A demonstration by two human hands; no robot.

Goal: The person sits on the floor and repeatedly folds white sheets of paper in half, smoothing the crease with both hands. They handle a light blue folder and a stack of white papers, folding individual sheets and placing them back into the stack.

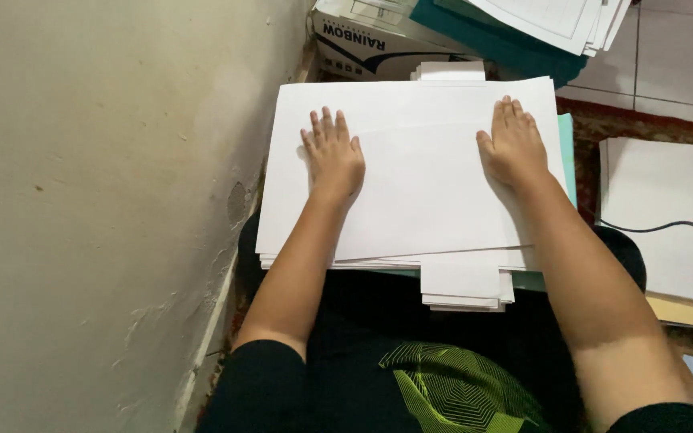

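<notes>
A stack of white paper sheets (423, 184) lies across my lap, slightly fanned at its near edge. My left hand (332, 155) rests flat on the top sheet near its left side, fingers together and pointing away from me. My right hand (513, 143) lies flat on the same sheet near the right edge. Neither hand grips anything. A narrower pile of white paper (463, 287) sticks out from under the stack at the near side, and a teal sheet (568, 152) shows at the right edge.
A plastered wall (106, 208) runs close along the left. Behind the stack stand a printed cardboard box (378, 44), a teal folder (507, 44) and more papers (563, 20). Another paper pile (667, 216) with a dark cable (667, 227) across it lies on the right.
</notes>
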